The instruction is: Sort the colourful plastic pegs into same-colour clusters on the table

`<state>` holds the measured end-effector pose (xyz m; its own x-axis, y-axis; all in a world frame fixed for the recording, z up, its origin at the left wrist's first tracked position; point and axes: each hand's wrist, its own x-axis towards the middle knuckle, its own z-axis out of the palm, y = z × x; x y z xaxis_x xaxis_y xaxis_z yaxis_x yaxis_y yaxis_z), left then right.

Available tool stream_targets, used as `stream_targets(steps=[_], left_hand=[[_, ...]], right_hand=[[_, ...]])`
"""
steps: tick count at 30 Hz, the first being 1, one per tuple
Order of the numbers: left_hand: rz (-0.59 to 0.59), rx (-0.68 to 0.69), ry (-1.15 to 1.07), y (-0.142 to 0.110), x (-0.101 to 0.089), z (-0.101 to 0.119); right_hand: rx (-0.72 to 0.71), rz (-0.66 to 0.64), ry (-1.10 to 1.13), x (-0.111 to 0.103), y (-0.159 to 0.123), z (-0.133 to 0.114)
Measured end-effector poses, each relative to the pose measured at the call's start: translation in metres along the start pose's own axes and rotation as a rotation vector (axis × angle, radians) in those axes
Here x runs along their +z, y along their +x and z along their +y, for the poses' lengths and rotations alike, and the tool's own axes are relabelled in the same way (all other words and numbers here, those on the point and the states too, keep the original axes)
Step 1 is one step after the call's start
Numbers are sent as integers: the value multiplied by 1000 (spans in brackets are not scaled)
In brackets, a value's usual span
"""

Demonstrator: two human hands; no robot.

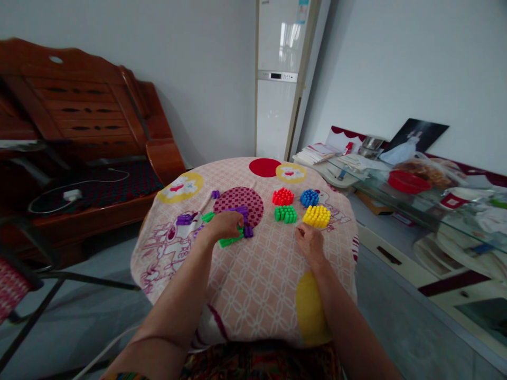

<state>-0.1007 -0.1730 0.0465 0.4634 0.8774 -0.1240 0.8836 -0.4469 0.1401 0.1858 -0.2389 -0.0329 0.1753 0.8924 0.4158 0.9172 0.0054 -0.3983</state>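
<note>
My left hand (227,226) is over a loose group of small plastic pieces at the table's middle left, its fingers pinched downward. Purple pieces (248,231) and green pieces (227,242) lie around and under it. A bit of green shows at the fingertips; whether it is held is unclear. My right hand (310,243) rests curled on the cloth, just below a yellow cluster (317,216) of pieces, with nothing visible in it. Beside that stand a green cluster (285,214), a red cluster (282,197) and a blue cluster (309,198), each tightly grouped.
A patterned cloth (253,295) covers the round table. More purple pieces (186,219) lie to the left, with a small purple group (215,194) farther back. A cluttered glass-topped cabinet (380,184) stands right, a wooden bench (87,121) left, and a tall white appliance (277,105) behind.
</note>
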Motion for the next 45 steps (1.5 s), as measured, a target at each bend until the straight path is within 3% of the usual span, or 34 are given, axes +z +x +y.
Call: stream_targets(steps=[5, 7, 9, 14, 20, 24, 27, 31, 39, 45], left_hand=[[69, 70, -130, 6, -16, 5], [163, 104, -252, 13, -20, 15], [179, 161, -453, 24, -19, 29], [-9, 184, -1064, 58, 7, 65], [95, 164, -1348, 74, 45, 95], [141, 182, -1461, 75, 52, 95], [318, 157, -1446, 76, 48, 86], [512, 126, -1189, 74, 46, 77], [555, 84, -706, 66, 57, 94], [541, 67, -568, 66, 58, 98]], right_hand=[[-11, -4, 0, 0, 1, 0], [-10, -13, 5, 1, 1, 0], [-9, -14, 19, 1, 1, 0], [-69, 22, 124, 0, 0, 0], [-146, -46, 421, -4, -1, -4], [-88, -105, 495, -4, -1, -6], [-67, -91, 520, -3, 0, -5], [-26, -12, 552, -4, 0, -4], [5, 64, 515, -3, 1, 0], [50, 118, 505, -1, 5, -1]])
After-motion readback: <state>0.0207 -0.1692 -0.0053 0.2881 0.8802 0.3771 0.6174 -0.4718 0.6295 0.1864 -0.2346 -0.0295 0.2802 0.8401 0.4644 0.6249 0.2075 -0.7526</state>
